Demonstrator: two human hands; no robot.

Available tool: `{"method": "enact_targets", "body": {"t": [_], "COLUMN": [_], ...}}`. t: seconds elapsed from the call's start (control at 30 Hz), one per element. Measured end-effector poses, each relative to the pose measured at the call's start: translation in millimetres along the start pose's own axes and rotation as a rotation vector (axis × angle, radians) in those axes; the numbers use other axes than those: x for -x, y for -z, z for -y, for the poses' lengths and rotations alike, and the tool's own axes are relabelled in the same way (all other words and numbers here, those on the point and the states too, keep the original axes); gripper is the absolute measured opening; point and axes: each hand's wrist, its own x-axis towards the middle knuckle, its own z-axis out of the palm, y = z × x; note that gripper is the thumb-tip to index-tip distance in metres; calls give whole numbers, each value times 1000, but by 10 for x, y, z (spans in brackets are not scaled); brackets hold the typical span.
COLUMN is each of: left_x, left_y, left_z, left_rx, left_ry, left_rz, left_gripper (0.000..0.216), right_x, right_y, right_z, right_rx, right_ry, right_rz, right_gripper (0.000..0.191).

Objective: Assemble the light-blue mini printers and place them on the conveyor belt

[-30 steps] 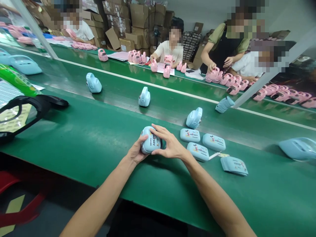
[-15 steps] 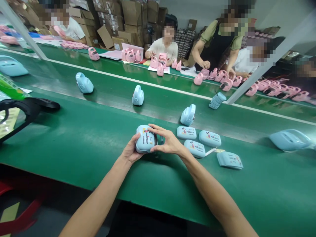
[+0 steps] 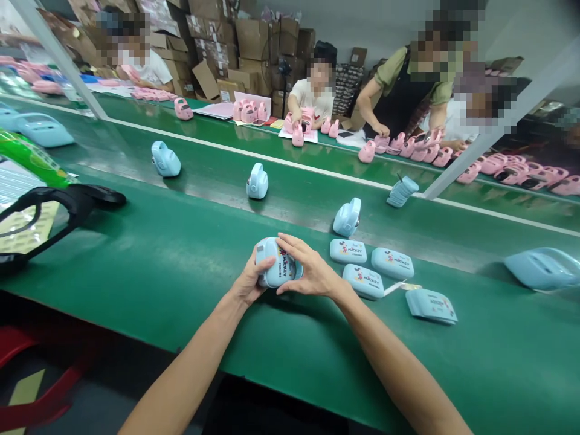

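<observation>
With left hand (image 3: 248, 280) and right hand (image 3: 313, 269) both curled around the blue case (image 3: 275, 273), printed panels (image 3: 363, 281) to its right, we should grip evenly and lightly.

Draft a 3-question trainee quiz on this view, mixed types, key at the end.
1. True or false: the left hand and the right hand both touch the same blue case.

2. Multiple choice: what is the main colour of the handled cases along the far side?
A) Green
B) Pink
C) Yellow

3. Fill in the number: apart from the stack, ___ printed blue pieces lie flat to the right of the right hand.

Key: 1. True. 2. B. 3. Three.
</observation>
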Motion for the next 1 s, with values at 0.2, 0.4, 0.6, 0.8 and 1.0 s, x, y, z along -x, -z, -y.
{"method": "enact_targets", "body": {"t": [0.2, 0.4, 0.6, 0.8, 1.0], "left_x": [14, 18, 22, 30, 32], "left_y": [2, -7, -25, -49, -34], "left_z": [-5, 9, 25, 27, 40], "left_rx": [-44, -109, -124, -98, -41], "left_ry": [-33, -62, -54, -59, -75], "left_rz": [-23, -39, -49, -41, -36], "left_gripper": [70, 81, 78, 75, 67], "right_x": [13, 33, 33, 20, -11], "right_y": [41, 114, 137, 83, 24], "right_z": [1, 6, 66, 80, 106], "right_rx": [37, 107, 137, 105, 97], "right_ry": [74, 80, 41, 37, -15], "right_rz": [-13, 0, 17, -22, -41], "right_gripper": [103, 96, 98, 96, 100]}}
